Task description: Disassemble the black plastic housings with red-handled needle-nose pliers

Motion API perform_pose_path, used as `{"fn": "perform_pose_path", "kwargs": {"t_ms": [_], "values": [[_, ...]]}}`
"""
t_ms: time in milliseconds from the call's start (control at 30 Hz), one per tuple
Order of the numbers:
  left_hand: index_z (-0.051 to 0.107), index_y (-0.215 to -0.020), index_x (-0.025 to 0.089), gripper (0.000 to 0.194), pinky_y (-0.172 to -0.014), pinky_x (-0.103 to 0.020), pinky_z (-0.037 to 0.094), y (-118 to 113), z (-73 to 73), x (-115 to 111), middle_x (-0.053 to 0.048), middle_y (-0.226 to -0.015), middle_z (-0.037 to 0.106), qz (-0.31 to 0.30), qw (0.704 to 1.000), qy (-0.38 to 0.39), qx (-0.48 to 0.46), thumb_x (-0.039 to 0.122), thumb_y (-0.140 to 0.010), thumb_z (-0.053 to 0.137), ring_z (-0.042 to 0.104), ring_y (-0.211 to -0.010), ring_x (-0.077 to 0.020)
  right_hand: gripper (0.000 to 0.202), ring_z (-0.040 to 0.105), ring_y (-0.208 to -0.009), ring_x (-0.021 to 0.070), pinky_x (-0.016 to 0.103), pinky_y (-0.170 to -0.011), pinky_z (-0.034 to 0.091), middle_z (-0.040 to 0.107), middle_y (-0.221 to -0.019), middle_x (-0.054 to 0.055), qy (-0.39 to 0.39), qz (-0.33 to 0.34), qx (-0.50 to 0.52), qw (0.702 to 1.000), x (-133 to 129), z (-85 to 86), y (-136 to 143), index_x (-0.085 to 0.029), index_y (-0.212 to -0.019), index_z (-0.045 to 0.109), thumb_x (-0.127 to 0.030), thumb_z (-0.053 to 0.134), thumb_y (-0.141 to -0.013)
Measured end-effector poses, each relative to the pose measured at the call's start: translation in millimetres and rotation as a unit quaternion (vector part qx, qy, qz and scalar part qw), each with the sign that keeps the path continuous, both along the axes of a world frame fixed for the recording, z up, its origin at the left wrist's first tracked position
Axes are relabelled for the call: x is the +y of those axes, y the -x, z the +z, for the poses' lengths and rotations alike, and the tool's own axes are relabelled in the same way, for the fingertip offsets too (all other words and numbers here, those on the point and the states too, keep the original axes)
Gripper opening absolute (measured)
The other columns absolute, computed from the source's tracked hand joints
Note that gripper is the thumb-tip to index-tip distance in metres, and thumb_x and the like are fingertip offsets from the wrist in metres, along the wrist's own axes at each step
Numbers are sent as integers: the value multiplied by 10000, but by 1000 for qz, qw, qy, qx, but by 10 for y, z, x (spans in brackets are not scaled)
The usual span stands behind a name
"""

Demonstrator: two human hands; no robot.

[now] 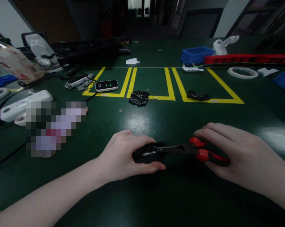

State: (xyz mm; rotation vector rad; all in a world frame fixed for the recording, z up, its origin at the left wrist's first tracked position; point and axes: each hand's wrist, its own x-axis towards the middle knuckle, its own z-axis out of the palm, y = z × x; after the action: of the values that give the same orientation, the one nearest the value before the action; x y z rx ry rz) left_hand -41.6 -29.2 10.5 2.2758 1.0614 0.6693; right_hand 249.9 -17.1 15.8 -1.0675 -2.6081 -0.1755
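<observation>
My left hand (125, 154) is closed round a dark, glossy black plastic part (146, 153), its thumb and fingers on either side. In my right hand (241, 154) are needle-nose pliers (180, 148) with red and black handles. The long jaws point left and meet the right end of the black part. Whether they grip something small there I cannot make out. Beyond my hands, a cluster of black plastic pieces (139, 98) lies at the middle yellow frame, and another black part (198, 96) lies at the right frame.
Yellow tape frames (170, 83) mark the green tabletop (97, 195). A white device with green lights (107, 85) sits in the left frame. A small ring (120, 110) lies nearer me. Left is a white power strip (26, 105); right are a tape roll (242, 72) and a blue bin (196, 55).
</observation>
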Motion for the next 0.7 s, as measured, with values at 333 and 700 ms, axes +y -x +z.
{"fn": "perform_pose_path", "kwargs": {"t_ms": [333, 700], "values": [[757, -922, 176, 244, -532, -199, 367, 31, 123, 64, 18, -709, 675, -45, 982, 177, -41, 362, -771, 805, 568, -600, -98, 372, 679, -794, 274, 398, -591, 582, 648, -978, 113, -14, 33, 3, 999, -19, -42, 17, -230, -1115, 517, -209, 504, -744], [748, -949, 177, 304, -577, -198, 389, -5, 104, 0, 13, -722, 688, 3, 994, 101, -35, 421, -774, 795, 584, -626, -104, 347, 679, -790, 270, 400, -594, 582, 655, -972, 103, -18, 16, 12, 1000, 8, -58, 4, -245, -1102, 523, -224, 498, -757]]}}
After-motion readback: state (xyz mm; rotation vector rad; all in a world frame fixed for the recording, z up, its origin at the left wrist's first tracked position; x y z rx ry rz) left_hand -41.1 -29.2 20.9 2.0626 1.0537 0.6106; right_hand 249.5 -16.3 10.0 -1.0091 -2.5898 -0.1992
